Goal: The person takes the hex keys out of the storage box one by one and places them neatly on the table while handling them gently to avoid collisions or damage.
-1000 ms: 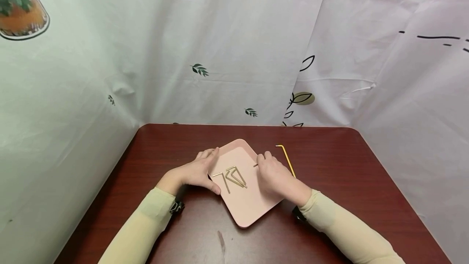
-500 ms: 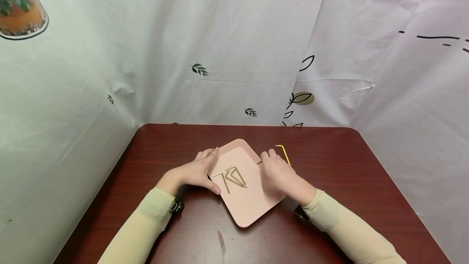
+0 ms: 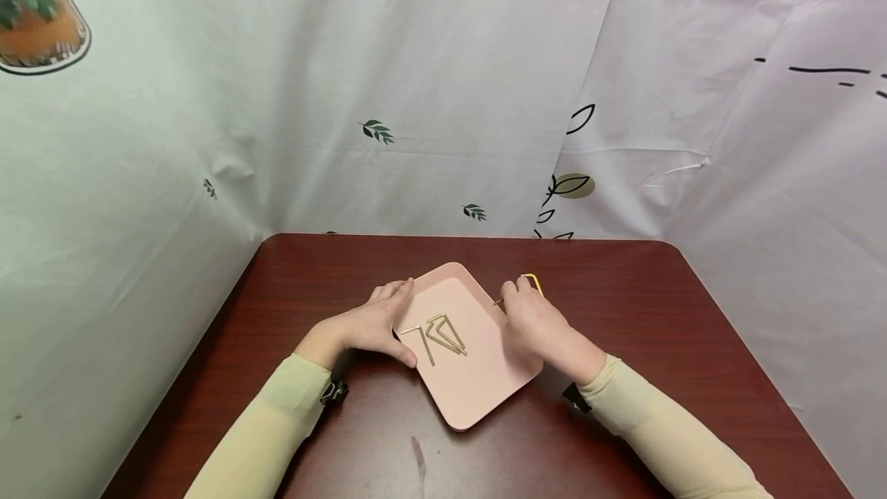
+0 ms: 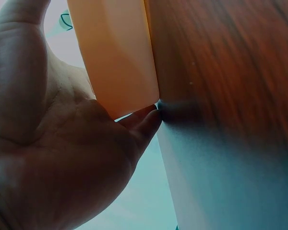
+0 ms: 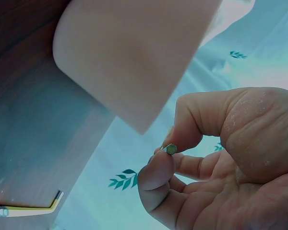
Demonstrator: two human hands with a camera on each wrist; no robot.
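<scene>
My left hand [image 3: 367, 332] holds the left corner of a pink tray [image 3: 474, 403], with the thumb on its near side and the fingers along the far side. A single brass-coloured hex key [image 3: 424, 346] lies in the tray near that hand, beside a small overlapping group of similar hex keys [image 3: 453, 341]. At the tray's right side, my right hand [image 3: 543, 326] pinches another hex key [image 5: 171, 149] between thumb and fingers. The right wrist view shows its six-sided end; most of its length is hidden in the hand.
On the dark red table [image 3: 679, 360], a yellow hex key [image 5: 31, 211] lies beyond the tray's right side, partly hidden by the right hand in the head view. A white printed curtain [image 3: 430, 91] hangs behind the table and at both sides.
My right hand has moved right and slightly away from me, carrying the pinched hex key to the tray's right rim. The left hand, tray and other hex keys stay where they were.
</scene>
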